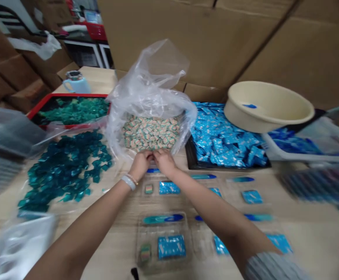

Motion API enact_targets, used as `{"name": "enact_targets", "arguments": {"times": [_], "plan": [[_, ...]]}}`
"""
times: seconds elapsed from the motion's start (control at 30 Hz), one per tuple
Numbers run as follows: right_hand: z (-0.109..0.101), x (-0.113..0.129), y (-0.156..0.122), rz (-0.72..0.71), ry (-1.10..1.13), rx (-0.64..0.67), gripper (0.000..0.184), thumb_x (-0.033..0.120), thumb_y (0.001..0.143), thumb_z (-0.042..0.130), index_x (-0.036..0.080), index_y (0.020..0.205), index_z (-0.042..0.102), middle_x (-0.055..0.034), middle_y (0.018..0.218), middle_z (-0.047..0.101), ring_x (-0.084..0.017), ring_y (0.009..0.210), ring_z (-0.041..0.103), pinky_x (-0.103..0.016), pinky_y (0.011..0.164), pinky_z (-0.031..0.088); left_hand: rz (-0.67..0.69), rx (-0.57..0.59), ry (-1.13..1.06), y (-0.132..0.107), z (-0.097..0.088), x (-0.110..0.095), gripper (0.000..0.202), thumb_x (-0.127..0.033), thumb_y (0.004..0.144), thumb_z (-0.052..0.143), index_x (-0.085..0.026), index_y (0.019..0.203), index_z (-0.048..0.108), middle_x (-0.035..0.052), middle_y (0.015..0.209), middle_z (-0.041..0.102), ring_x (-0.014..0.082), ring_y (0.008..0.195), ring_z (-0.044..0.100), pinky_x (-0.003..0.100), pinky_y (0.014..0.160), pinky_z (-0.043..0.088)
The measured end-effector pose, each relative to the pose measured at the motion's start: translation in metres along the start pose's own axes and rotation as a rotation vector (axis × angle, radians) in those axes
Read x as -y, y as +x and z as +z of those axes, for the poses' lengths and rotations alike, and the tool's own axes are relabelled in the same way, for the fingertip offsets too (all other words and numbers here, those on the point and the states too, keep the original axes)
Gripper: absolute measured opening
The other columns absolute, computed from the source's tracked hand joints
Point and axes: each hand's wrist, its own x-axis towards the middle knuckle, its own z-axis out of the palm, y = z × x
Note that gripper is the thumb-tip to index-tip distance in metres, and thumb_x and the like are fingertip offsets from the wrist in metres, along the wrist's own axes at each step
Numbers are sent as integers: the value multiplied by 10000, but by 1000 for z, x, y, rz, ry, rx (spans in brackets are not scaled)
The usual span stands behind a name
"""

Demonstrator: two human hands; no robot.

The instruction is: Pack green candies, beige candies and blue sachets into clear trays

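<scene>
My left hand (140, 164) and my right hand (164, 161) meet at the front edge of a clear plastic bag (154, 99). Their fingers are curled and pressed together; what they pinch, if anything, is hidden. Inside the bag, just beyond my fingertips, lies a heap of small striped blocks (151, 130). Below the hands are several clear plastic trays. In the front one (138, 233) are a blue-teal pen-like piece (163, 219), a shiny blue packet (171, 247) and one striped block (145, 252). My forearms partly cover the other trays.
On the left lie loose teal pieces (67, 167) and a red-rimmed tray (48, 97) of green pieces. To the right are a black tray (191, 155) of blue packets, a cream basin (270, 124) and a white bin (312, 156). Cardboard (169, 23) stands behind.
</scene>
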Motion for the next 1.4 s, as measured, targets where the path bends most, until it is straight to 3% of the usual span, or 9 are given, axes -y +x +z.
{"name": "enact_targets", "arguments": {"times": [0.13,0.27,0.4,0.53,0.7,0.97,1.4], "plan": [[-13,2,-1,30,31,-72,207,177,795,432,147,940,578,-93,930,560,-200,904,471,-304,814,365,-53,1,-148,6,-10,-6,208,-192,627,587,-179,826,645,36,831,646,175,759,567,308,773,434],[-29,3,-7,42,181,-198,215,175,797,421,158,964,556,-84,938,556,-190,912,478,-290,801,381,-148,6,-288,7,-16,-24,248,-198,576,644,-145,818,635,36,804,644,157,749,571,310,780,434],[-33,3,-11,64,287,-295,238,143,770,421,152,986,523,-93,918,564,-202,892,495,-320,798,395,-346,51,-699,3,-13,-41,333,-169,538,686,-123,860,609,23,788,641,116,711,570,297,774,439],[-28,5,-11,64,358,-343,271,154,754,431,149,1020,481,-103,905,566,-206,849,515,-344,767,413,-456,36,-974,-1,-12,-49,240,-171,594,667,-123,821,605,22,775,632,97,699,569,257,729,450],[-25,11,-8,60,353,-352,235,177,749,435,149,977,481,-104,868,571,-214,825,525,-342,722,424,-493,-43,-1000,-2,-16,-50,133,-109,614,642,-111,736,589,-2,699,602,84,648,556,254,692,453],[-18,14,-4,43,355,-369,168,196,759,445,166,920,482,-84,836,559,-195,787,520,-322,711,424,-488,-74,-998,-1,-21,-48,168,-56,614,607,-100,771,568,3,703,594,82,642,550,248,677,449],[-20,11,-8,62,299,-401,166,229,765,448,165,916,473,-76,798,541,-198,751,515,-332,705,426,-591,-44,-1069,2,-24,-55,162,7,627,553,-117,723,511,-23,609,568,77,599,552,228,646,451]]}}
